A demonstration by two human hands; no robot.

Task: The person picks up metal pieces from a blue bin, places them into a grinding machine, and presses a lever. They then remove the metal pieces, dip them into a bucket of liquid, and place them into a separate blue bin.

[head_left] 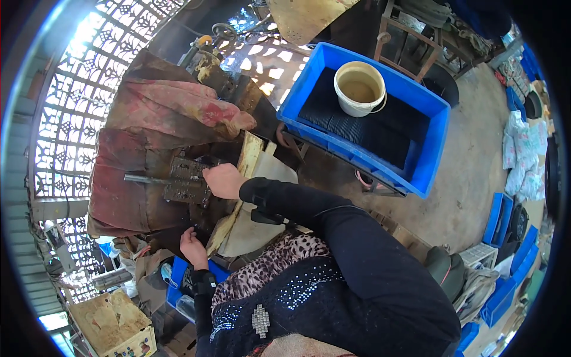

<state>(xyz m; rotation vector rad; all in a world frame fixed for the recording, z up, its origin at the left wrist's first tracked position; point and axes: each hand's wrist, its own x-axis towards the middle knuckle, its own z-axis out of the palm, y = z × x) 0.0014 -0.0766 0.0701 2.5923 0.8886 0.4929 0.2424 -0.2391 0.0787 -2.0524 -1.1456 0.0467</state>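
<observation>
My right hand (225, 180) is closed at the near edge of a dark, wet metal fixture (185, 178). What its fingers hold, if anything, is hidden. A round metal bar (143, 179) juts leftward from the fixture. Lower and closer to my body, my left hand (194, 249) has its fingers curled together beside the dark machine. I cannot make out anything between them. A worn, pale padded board (257, 184) stands between my body and the fixture, and my right wrist passes over it.
Stained red-brown cloths (122, 178) drape the machine on the left. To the right, a blue crate (434, 149) holds rows of thin black pieces and a white bucket (358, 89) of cloudy liquid. A cardboard box (113, 321) sits lower left. White bags (526, 156) lie far right.
</observation>
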